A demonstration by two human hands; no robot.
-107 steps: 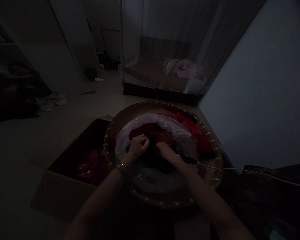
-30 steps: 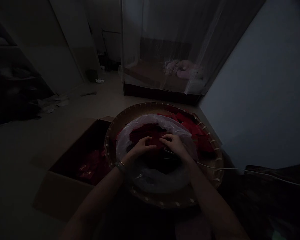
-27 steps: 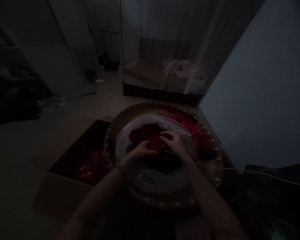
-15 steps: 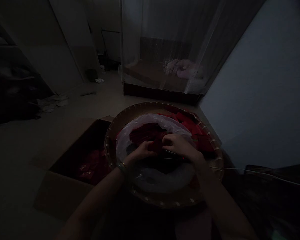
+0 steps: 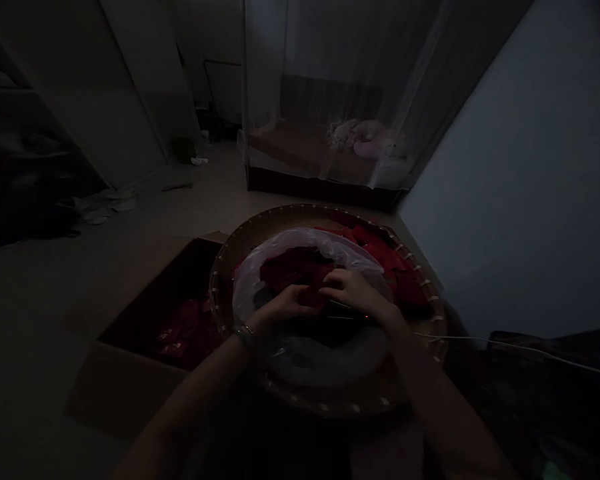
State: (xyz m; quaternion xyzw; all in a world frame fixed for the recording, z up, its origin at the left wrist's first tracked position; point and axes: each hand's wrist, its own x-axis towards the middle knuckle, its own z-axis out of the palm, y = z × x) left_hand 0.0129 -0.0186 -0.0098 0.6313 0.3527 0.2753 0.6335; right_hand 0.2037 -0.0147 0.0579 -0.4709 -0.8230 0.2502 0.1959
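My left hand point(image 5: 287, 303) and my right hand point(image 5: 350, 290) come close together over a round woven bamboo tray point(image 5: 250, 225). Between them is a small dark red piece point(image 5: 314, 293), perhaps paper or a packet; the dim light hides its exact kind. My left fingers close on its left side, while my right fingers pinch at its right. Beneath the hands a whitish plastic bag point(image 5: 253, 267) lies spread open, with more dark red pieces point(image 5: 285, 265) inside. A dark object with thin bright lines sits below my right hand, too dark to name.
Flat red pieces point(image 5: 380, 250) lie at the tray's right rim. An open cardboard box point(image 5: 130, 387) holding red packets point(image 5: 190, 330) stands at the left. A white cord point(image 5: 530, 348) runs off right. Behind are a netted bed point(image 5: 300, 150) and a pale wall point(image 5: 520, 200).
My right hand has shifted slightly left, toward my left hand, and the red piece between them has tilted a little. The tray, bag and box stay in place.
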